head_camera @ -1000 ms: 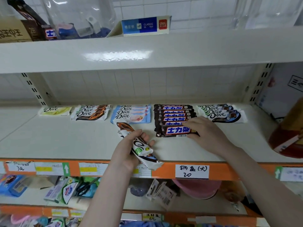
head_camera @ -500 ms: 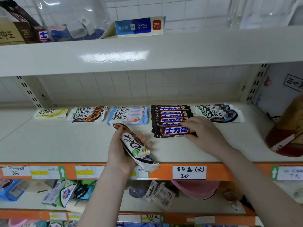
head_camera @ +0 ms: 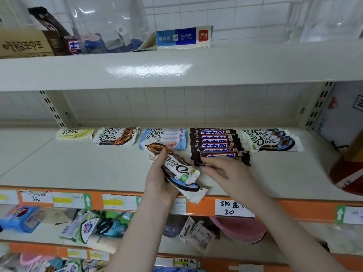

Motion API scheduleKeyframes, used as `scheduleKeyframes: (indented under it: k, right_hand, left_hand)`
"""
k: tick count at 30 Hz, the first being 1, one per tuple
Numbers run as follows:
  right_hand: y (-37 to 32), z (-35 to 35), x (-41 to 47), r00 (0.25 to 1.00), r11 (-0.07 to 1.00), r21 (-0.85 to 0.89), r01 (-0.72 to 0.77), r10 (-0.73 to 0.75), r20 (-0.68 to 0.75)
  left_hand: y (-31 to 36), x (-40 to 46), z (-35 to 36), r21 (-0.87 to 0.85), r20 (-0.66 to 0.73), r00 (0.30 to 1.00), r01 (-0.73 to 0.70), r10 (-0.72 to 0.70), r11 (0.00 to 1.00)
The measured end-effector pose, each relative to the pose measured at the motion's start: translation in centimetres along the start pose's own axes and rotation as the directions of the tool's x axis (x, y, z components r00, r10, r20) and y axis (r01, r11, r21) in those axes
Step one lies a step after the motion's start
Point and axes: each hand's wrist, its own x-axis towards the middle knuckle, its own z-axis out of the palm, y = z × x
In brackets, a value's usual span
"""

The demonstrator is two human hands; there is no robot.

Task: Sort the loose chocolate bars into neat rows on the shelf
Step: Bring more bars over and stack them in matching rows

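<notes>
- Head view, nearest first: the left hand (head_camera: 157, 185) grips a small stack of Dove bars (head_camera: 176, 169) over the front of the shelf (head_camera: 78, 169), fingers wrapped under the stack and thumb on top. At least two wrappers show, a white one above and a blue-ended one below. These bars are not yet in any row.
- Just beside it, the right hand (head_camera: 225, 171) lies on the near edge of the front Snickers bar (head_camera: 225, 157). Its fingertips touch the wrapper; whether they pinch it or only press it, I cannot tell.
- That front bar sits slightly askew against the Snickers row (head_camera: 215, 140) behind it, so it looks to be mid-straightening.
- Further back, four other rows lie along the rear of the shelf: a lone yellow Dove bar (head_camera: 75, 133) at far left, an orange-and-brown Dove row (head_camera: 115, 137), a light-blue Dove row (head_camera: 167, 137), and a dark-blue Dove row (head_camera: 271, 140) at far right.
- By my reading the task is well along: five groups are sorted and fairly tidy. What remains is squaring the last Snickers bar and placing the held Dove bars with their matching rows, likely the orange-and-brown and dark-blue ones.
- Above, an upper shelf (head_camera: 176, 69) carries a blue-and-white Deli box (head_camera: 182, 37) and a cardboard box (head_camera: 23, 44).
</notes>
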Motion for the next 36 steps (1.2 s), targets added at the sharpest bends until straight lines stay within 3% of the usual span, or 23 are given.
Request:
scheduleKeyframes:
  k: [5, 11, 16, 22, 27, 36]
  right_hand:
    - [-1.4, 0.7, 0.0, 0.994, 0.975, 0.197, -0.105, 0.100, 0.037]
    - [-1.6, 0.7, 0.7, 0.979, 0.918, 0.356, -0.176, 0.201, -0.035]
    - [-2.6, 1.0, 1.5, 0.989, 0.900, 0.417, -0.124, 0.146, -0.021]
    - [-5.3, 2.1, 4.3, 0.992, 0.895, 0.443, -0.059, 0.004, 0.123]
    - [-8.6, 5.0, 9.0, 0.997, 0.884, 0.466, -0.029, -0.008, 0.077]
    - [-17.0, 12.0, 16.4, 0.997, 0.794, 0.608, -0.012, -0.037, 0.068]
  left_hand:
    - [0.1, -0.9, 0.9, 0.081, 0.110, 0.994, 0.010, -0.019, 0.997]
    - [0.4, -1.7, 0.4, 0.213, -0.019, 0.997, -0.069, 0.074, 0.975]
    - [1.4, -2.5, 0.0, 0.211, -0.085, 0.991, -0.085, 0.105, 0.974]
    - [5.2, -3.2, -2.2, 0.329, -0.089, 0.976, -0.161, 0.201, 0.931]
    - [10.8, -3.2, -4.6, 0.470, -0.063, 0.973, -0.167, 0.222, 0.867]
    - [21.1, -2.0, -9.9, 0.720, 0.052, 0.995, -0.098, 0.088, 0.687]
